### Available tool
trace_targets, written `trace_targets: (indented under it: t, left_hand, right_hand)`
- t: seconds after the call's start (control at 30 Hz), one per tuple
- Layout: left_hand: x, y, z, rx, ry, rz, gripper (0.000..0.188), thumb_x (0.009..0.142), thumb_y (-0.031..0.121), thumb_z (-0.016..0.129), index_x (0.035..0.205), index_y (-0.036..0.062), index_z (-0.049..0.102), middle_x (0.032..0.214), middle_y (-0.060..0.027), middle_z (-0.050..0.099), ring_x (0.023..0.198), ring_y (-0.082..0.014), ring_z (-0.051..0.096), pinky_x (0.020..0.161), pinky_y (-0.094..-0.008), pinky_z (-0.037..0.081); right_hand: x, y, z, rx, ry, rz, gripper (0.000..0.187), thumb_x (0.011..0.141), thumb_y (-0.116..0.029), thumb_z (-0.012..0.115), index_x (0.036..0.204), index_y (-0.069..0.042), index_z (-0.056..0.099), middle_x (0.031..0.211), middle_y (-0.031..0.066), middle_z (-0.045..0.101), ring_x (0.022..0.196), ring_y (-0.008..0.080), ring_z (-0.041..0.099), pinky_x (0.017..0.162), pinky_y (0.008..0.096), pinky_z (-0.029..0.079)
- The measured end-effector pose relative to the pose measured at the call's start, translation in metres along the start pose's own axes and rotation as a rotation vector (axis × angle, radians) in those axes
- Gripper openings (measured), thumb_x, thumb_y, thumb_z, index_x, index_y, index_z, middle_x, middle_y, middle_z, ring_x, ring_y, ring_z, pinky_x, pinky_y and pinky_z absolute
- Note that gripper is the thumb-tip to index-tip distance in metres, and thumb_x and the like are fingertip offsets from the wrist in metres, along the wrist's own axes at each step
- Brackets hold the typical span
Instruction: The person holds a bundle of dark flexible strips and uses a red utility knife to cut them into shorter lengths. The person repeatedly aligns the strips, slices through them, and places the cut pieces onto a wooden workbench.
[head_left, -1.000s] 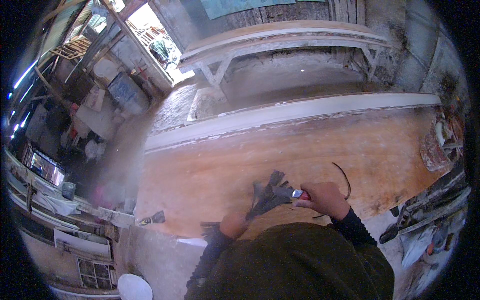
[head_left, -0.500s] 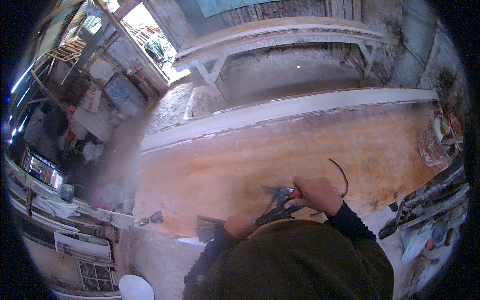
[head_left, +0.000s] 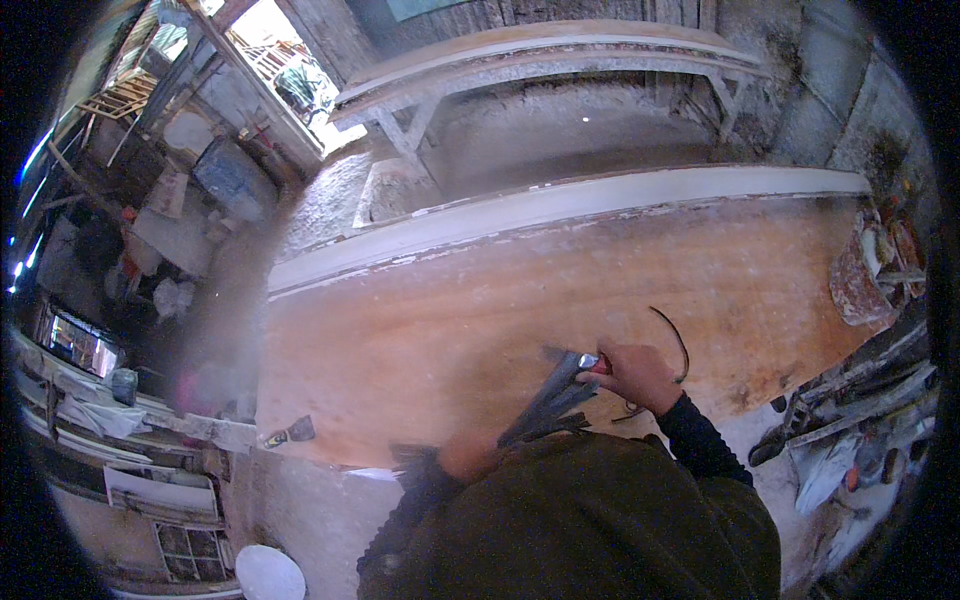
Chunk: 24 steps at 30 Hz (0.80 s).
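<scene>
My left hand [head_left: 468, 457], partly hidden by my clothing, is closed around a bundle of dark grey strips [head_left: 550, 397] whose ends stick out on both sides. My right hand [head_left: 640, 375] grips a red-handled tool [head_left: 600, 364] with a shiny metal part. That metal part lies against the far end of the strips, and its exact kind cannot be made out. Beyond my right hand a thin black curved cord or strip [head_left: 677, 335] rests on the brown wooden tabletop [head_left: 400, 345]. A putty knife [head_left: 290, 433] lies at the table's near left corner.
A long white board [head_left: 560, 212] runs along the table's far edge. Behind it stands a long bench [head_left: 560, 72]. A stained bucket [head_left: 857, 285] sits at the right end, near stacked timber [head_left: 860, 385]. At the lower left is a white round object [head_left: 270, 573].
The strips have swung into a straighter, fuller bundle between my hands. My right hand has moved slightly, and the whole view has shifted a little.
</scene>
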<state>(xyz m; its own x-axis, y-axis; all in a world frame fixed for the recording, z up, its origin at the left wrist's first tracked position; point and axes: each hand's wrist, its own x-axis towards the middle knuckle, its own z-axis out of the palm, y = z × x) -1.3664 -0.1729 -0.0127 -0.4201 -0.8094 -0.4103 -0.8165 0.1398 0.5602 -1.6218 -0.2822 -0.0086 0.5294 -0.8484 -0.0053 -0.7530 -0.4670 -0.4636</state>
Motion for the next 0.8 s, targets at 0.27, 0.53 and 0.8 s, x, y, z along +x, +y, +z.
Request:
trace_targets:
  t: [0.27,0.53,0.8]
  left_hand:
    - [-0.002,-0.020,0.023,-0.032,0.083,0.032,0.032,0.080,0.036,0.049,0.096,0.0092,0.055,0.075,-0.0193,0.058,0.068,-0.0348,0.056,0.060,-0.0434,0.043]
    - [0.005,-0.019,0.009,0.107,0.317,0.073,0.030,0.080,0.033,0.053,0.081,0.0038,0.056,0.065,-0.0181,0.056,0.058,-0.0291,0.053,0.053,-0.0396,0.040]
    - [-0.074,-0.094,0.003,-0.228,0.542,-0.677,0.035,0.076,0.030,0.059,0.090,-0.0013,0.057,0.077,-0.0166,0.060,0.072,-0.0258,0.060,0.064,-0.0341,0.045]
  right_hand:
    - [-0.016,0.026,0.006,-0.058,-0.008,0.009,0.040,0.071,-0.047,0.060,0.076,-0.009,0.048,0.058,0.0094,0.055,0.055,0.0297,0.056,0.048,0.0395,0.041]
    - [-0.039,0.191,0.064,-0.172,0.717,0.105,0.031,0.088,-0.034,0.040,0.092,-0.006,0.053,0.076,0.0147,0.058,0.067,0.0311,0.056,0.058,0.0423,0.043]
    - [-0.070,0.156,-0.079,-0.016,0.450,0.636,0.032,0.082,-0.037,0.050,0.089,-0.005,0.051,0.079,0.0186,0.059,0.075,0.0356,0.057,0.063,0.0434,0.044]
